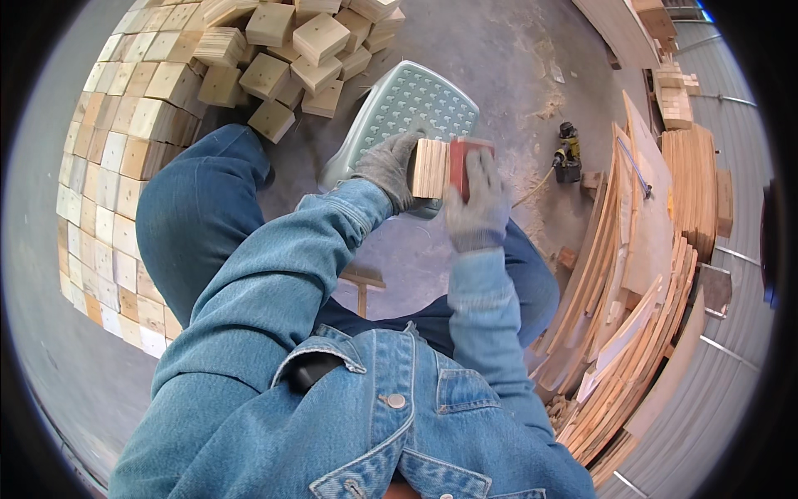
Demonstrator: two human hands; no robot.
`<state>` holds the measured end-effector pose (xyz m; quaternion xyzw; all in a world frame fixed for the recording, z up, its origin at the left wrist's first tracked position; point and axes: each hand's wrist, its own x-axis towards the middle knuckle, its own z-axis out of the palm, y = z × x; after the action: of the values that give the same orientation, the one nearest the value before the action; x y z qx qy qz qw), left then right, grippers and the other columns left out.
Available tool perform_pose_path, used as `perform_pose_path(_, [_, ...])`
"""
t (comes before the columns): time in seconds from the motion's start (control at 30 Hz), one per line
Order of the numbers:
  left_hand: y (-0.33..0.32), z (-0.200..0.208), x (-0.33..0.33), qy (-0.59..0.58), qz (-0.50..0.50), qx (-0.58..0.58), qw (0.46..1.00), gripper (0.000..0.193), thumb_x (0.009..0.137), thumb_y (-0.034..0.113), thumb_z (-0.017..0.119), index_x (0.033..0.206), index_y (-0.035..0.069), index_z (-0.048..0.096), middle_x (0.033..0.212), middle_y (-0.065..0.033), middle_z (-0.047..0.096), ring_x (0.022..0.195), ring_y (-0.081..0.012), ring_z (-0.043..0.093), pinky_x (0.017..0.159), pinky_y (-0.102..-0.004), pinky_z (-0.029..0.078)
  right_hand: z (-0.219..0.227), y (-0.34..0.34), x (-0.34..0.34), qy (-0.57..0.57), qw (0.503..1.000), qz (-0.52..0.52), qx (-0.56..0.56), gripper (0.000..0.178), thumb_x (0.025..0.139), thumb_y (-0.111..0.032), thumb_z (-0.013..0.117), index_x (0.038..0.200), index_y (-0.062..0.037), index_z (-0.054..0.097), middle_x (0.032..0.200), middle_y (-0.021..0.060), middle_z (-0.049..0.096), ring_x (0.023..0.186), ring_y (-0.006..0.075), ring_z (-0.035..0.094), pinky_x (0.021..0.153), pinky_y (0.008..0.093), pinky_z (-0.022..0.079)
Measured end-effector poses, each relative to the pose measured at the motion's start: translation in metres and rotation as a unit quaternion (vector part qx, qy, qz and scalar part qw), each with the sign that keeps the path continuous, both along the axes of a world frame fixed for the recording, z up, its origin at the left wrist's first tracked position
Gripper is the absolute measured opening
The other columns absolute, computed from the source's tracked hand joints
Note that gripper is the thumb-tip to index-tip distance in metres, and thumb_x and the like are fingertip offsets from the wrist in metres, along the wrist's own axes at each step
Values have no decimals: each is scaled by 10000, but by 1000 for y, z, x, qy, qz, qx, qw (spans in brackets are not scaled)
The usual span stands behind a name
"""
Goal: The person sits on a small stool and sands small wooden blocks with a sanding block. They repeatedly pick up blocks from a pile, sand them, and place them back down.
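Note:
Over a pale green plastic step stool (416,96) with a studded top, my gloved left hand (387,169) grips a small plywood block (431,169), its layered edges facing up. My right hand (480,200), also gloved, is closed around a red sanding block (458,169). The red face stands against the right side of the plywood block. Some of my left fingers are hidden behind the wood. Both hands are between my knees, just beyond the near edge of the stool.
Neat rows of wooden blocks (116,170) stand at my left, and loose blocks (320,40) are heaped beyond the stool. Long boards (611,333) lean or lie along the right. A yellow and black power tool (568,158) rests on the sawdust-strewn floor (525,108).

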<state>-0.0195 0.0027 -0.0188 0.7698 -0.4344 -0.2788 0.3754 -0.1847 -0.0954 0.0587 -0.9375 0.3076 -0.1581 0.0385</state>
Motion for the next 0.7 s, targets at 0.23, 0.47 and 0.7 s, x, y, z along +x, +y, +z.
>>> perform_pose_path(0.23, [-2, -6, 0, 16, 2, -21, 1000, 1181, 604, 511, 982, 1589, 161, 431, 1535, -171, 534, 1432, -357, 535, 1247, -416, 422, 5, 65, -50, 12, 1000, 1, -20, 686, 781, -224, 830, 1405, 1, 655, 1515, 229, 591, 1230, 433, 616, 1091, 558, 476])
perform_pose_path(0.47, [0, -8, 1, 16, 13, -34, 999, 1223, 578, 512, 987, 1604, 169, 416, 1530, -167, 536, 1431, -356, 538, 1250, -414, 422, 3, 1, 25, -1, 1000, 19, -17, 643, 837, -277, 792, 1418, -37, 655, 1537, 179, 598, 1217, 422, 647, 1072, 526, 498])
perform_pose_path(0.7, [3, 16, 1, 2, -3, 18, 1000, 1163, 627, 490, 977, 1590, 178, 406, 1483, -178, 550, 1406, -378, 545, 1229, -442, 435, -5, -44, 56, 28, 998, -56, -14, 663, 868, -312, 775, 1462, -58, 627, 1570, 157, 581, 1264, 419, 631, 1089, 504, 505])
